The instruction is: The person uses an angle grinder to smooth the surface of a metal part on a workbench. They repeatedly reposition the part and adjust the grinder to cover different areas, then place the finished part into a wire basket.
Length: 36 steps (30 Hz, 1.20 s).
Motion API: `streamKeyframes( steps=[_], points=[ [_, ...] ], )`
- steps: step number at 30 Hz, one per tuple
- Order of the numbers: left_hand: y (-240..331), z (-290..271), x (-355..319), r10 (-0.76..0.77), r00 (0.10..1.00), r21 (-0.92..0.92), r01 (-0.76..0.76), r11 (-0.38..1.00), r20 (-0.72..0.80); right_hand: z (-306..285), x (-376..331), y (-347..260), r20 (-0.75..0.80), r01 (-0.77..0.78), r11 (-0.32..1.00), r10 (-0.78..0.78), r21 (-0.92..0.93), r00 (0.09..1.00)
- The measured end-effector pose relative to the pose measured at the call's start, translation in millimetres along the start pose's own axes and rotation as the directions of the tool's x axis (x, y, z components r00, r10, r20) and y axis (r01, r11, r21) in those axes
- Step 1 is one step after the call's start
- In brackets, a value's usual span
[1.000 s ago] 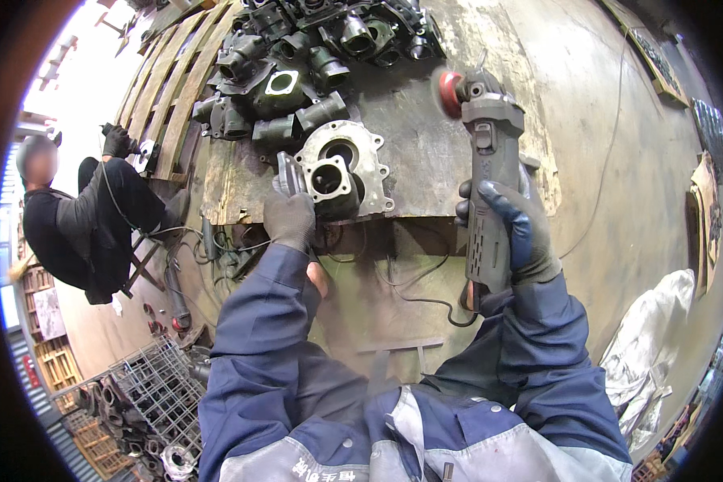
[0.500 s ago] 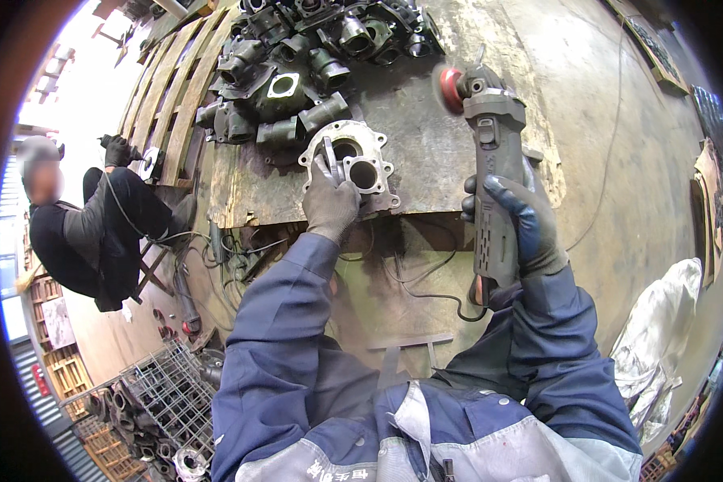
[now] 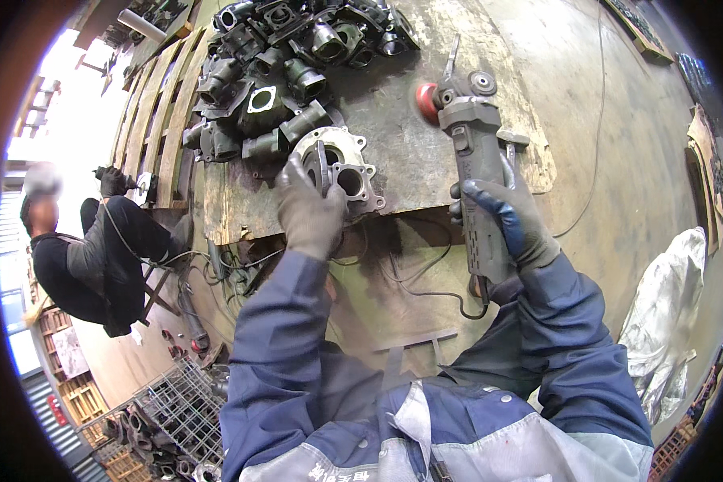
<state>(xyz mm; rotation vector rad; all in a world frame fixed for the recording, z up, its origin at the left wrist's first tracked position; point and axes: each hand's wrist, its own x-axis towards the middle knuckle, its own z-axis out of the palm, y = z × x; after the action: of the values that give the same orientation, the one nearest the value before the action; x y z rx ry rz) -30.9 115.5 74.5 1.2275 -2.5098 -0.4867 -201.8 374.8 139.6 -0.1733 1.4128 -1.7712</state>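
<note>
My left hand [image 3: 309,210] is wrapped round the near left side of a pale metal casting [image 3: 367,201], which rests near the front edge of the worktable [image 3: 414,173]. The casting has a wide round flange and a smaller squarish flange with a round hole; a dark flat edge stands up beside my fingers. In my right hand [image 3: 520,217] is a grey angle grinder [image 3: 475,153], gripped round its body. Its red disc [image 3: 426,103] points left, above the table and apart from the casting. Both hands wear dark gloves.
Dark castings [image 3: 277,80] are heaped on the table's far left. A wooden pallet [image 3: 149,104] lies beyond it. At left a person [image 3: 80,257] sits holding a tool. A wire basket [image 3: 177,406] stands lower left, a white sheet [image 3: 663,321] at right. The grinder's cord [image 3: 442,296] hangs below the table.
The view has shifted a little. My left hand has changed its hold, its fingers now further left on the casting, which looks slightly turned. The grinder remains in my right hand, away from the casting.
</note>
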Motion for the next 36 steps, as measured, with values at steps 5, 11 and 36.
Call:
streamKeyframes(
  steps=[5, 11, 36],
  points=[
    [42.3, -22.4, -84.4, 0.072, 0.792, -0.694, 0.482, 0.534, 0.606, -8.6, 0.9, 36.0, 0.039, -0.155, 0.988, 0.155, -0.009, 0.987],
    [72.3, 32.5, -119.3, 0.1, 0.561, -0.567, 0.79, 0.231, 0.822, 5.9, -9.5, 100.4, 0.063, -0.129, 0.968, 0.146, -0.217, 0.987],
    [55.3, 28.4, -96.6, -0.105, 0.707, -0.706, 0.706, 0.053, 0.699, 46.9, 19.4, 130.2, 0.133, -0.059, 0.952, 0.104, -0.302, 0.986]
  ],
)
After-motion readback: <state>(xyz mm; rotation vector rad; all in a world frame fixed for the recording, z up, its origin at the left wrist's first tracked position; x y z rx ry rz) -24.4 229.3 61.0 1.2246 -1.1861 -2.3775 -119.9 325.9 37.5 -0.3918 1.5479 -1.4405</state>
